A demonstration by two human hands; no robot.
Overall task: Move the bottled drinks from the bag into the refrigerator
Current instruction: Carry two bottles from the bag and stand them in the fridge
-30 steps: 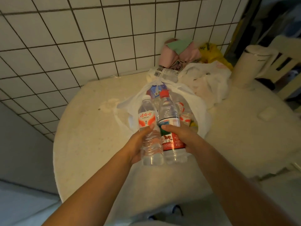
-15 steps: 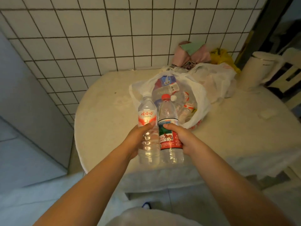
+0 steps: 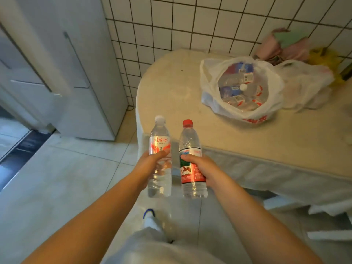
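Two bottles [image 3: 160, 159] ride upright, one gripped in each fist, left hand [image 3: 150, 164] and right hand [image 3: 202, 168], off the table [image 3: 171, 88]; probably for the fridge [image 3: 57, 63]. More wait in the bag [image 3: 242, 111].

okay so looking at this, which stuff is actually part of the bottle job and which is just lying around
Part of the job:
left hand holding white-capped bottle
right hand holding red-capped bottle
white bag with more bottles
refrigerator

Just lying around:
second plastic bag
pink cloth bundle
yellow item
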